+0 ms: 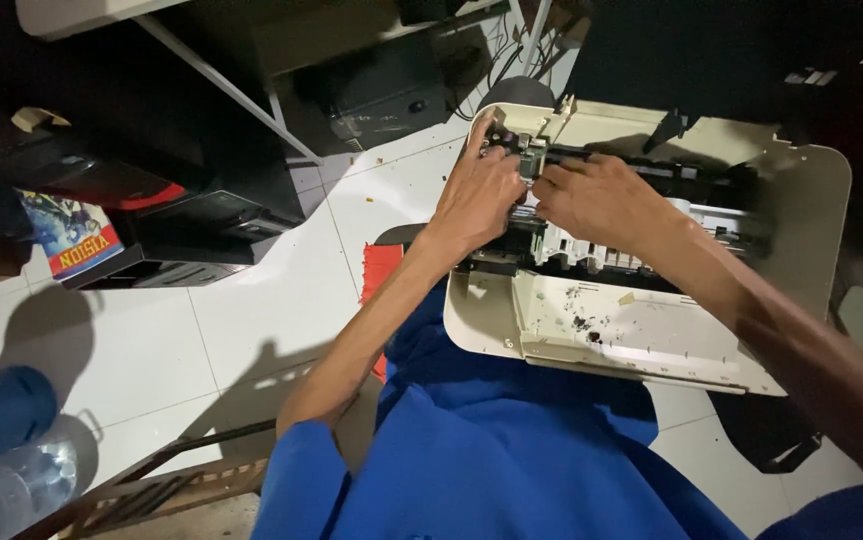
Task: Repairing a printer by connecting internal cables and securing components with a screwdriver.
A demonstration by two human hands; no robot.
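Note:
An opened cream-coloured printer (pixel 802 200) rests on my lap, its cover off and its inner parts bare. My left hand (pixel 477 195) grips a small grey and black carriage part (pixel 527 160) at the printer's upper left. My right hand (pixel 602 200) presses on the same part from the right, fingers curled on the black rail beside it. Both hands nearly touch. Dark ink specks dot the printer's cream base (pixel 602 320) below my hands. I wear blue sleeves and blue trousers (pixel 502 440).
White tiled floor (pixel 252 320) lies to the left. Black printers (pixel 202 210) and a colourful box (pixel 77 240) stand at the left. A red item (pixel 382 270) lies under my left forearm. A plastic bottle (pixel 7 485) sits at the bottom left, a wooden frame (pixel 172 485) beside it.

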